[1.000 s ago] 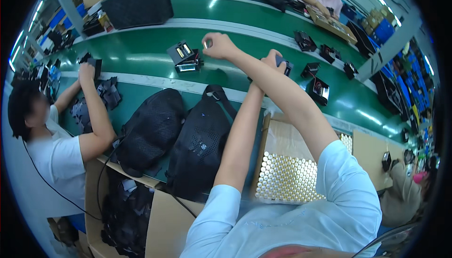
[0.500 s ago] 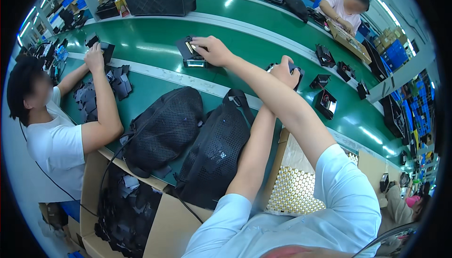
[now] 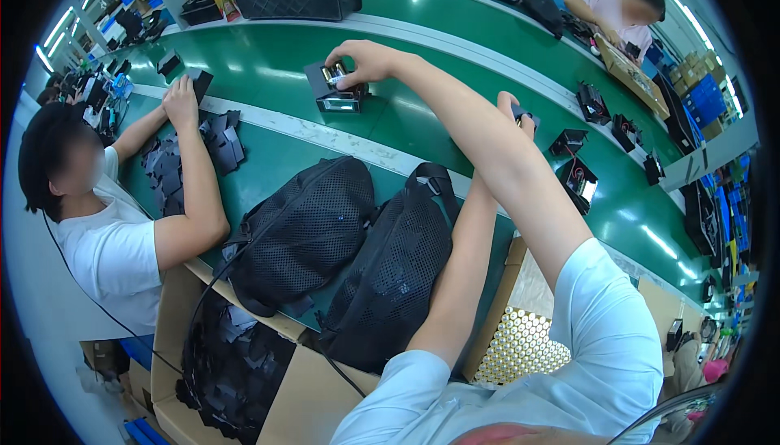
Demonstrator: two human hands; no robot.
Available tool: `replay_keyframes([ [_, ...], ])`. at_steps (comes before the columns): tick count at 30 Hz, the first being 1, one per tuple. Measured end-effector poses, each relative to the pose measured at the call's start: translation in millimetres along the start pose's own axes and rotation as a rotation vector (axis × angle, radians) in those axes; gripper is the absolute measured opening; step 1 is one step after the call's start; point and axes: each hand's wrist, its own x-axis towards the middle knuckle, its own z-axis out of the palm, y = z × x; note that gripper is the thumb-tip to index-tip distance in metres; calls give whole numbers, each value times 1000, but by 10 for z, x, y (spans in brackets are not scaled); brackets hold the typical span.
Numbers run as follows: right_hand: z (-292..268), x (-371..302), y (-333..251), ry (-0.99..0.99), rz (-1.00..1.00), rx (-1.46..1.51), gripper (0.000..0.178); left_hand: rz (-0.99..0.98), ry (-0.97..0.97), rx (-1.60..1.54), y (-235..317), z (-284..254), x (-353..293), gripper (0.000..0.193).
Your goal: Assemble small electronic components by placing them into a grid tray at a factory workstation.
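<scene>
My arms cross, the right forearm passing over the left. At the far middle, my right hand has its fingers closed round gold-coloured batteries. They are at the top of a small black box with a clear window, whose dark flap stands up at its left side. My left hand lies farther right, largely hidden behind my right forearm. Its fingers are curled on a small dark box-like thing, of which only a part shows.
Two black mesh bags lie before me, beside a carton of black pieces. At right stands a tray of batteries. Several open black boxes sit on the green belt. A co-worker at left handles black pieces; another sits far right.
The whole view has shifted, so things appear farther right. My right hand keeps at the black box, its fingers now round the batteries. My left hand is more covered by my right forearm.
</scene>
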Motion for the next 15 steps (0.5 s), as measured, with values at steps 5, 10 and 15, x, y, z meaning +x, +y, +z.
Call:
replay_keyframes([
  [5,181,40,34,98,12,-116,31,-22,0,247,119,-87,43,24],
  [10,129,-70,-54,195,101,-139,29,-8,-70,233,101,-53,48,25],
  [15,-177,-339,-377,-18,334,78,28,132,-187,77,-68,79,-17,27],
])
